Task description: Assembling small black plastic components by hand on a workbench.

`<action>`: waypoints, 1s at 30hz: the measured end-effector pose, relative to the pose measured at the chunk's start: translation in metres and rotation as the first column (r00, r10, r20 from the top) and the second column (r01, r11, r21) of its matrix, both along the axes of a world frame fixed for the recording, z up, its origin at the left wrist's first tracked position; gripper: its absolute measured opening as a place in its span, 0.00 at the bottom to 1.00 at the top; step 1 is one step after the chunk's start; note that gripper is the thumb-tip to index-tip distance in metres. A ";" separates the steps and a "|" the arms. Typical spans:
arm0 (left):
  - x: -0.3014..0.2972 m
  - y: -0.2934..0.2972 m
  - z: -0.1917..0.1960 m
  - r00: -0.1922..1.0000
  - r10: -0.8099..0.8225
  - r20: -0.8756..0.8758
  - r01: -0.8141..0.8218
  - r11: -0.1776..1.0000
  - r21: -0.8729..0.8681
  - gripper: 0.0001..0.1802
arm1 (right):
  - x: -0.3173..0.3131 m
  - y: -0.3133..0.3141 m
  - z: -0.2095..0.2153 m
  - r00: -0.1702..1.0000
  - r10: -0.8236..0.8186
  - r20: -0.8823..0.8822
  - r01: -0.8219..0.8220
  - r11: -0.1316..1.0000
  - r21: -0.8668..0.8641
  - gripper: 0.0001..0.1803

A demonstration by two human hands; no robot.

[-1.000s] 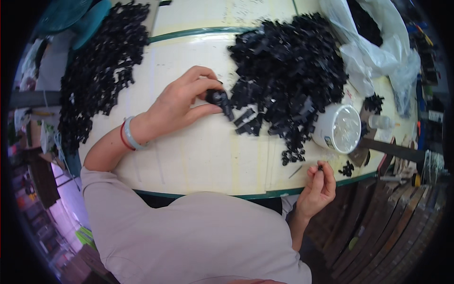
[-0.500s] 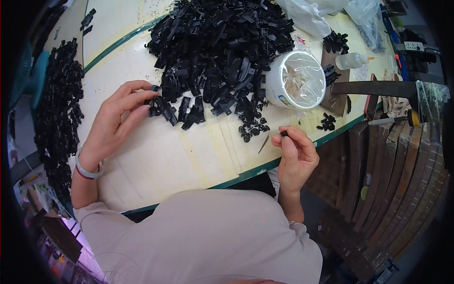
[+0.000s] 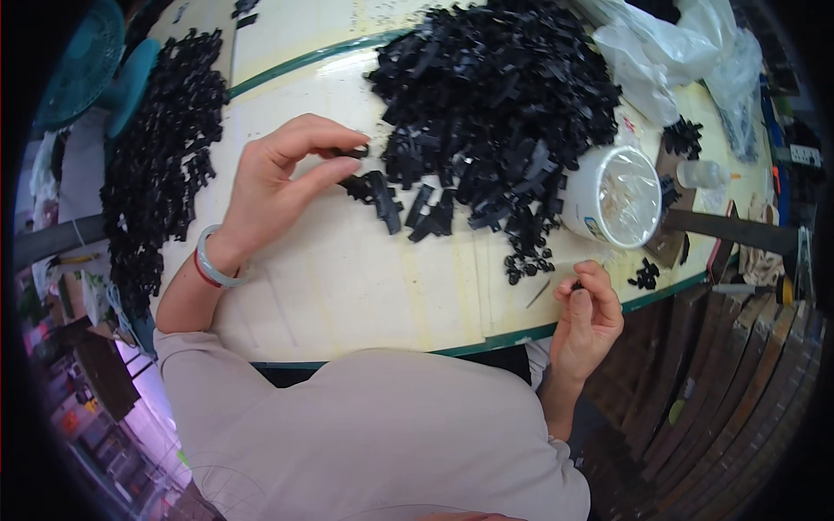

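The left thumb and forefinger have drawn closer: left of centre, the left hand (image 3: 282, 174) pinches a part (image 3: 354, 152) beside the upper-centre pile (image 3: 495, 95). Lower right, the right hand (image 3: 591, 326) pinches a bit (image 3: 577, 285). Picking seems underway; lifting clear probably needs a firm hold.

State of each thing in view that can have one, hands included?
Left hand: pinching a small black part
Right hand: pinching a tiny dark piece
Central black heap: loose, jumbled
Left black pile: loose, spread in a band
White tub: clear film at its mouth
White plastic bag: crumpled
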State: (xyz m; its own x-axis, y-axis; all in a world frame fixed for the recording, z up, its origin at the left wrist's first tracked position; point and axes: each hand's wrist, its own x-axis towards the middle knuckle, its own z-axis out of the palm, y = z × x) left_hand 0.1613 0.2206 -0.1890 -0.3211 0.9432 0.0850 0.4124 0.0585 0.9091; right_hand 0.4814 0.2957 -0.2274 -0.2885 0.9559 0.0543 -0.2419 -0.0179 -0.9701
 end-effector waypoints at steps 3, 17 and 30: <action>0.006 0.004 0.010 0.924 -0.152 -0.351 0.234 0.951 0.204 0.12 | 0.004 -0.001 0.000 1.000 0.024 0.009 -0.024 0.998 -0.058 0.10; 0.049 0.002 -0.021 0.596 -0.328 -0.733 0.758 0.531 0.378 0.02 | -0.005 -0.002 0.012 0.997 0.070 -0.015 -0.072 0.980 -0.183 0.08; 0.051 0.006 -0.006 0.771 -0.353 -0.530 0.561 0.771 0.303 0.11 | 0.004 0.001 0.011 0.980 0.126 -0.154 -0.156 0.967 -0.202 0.09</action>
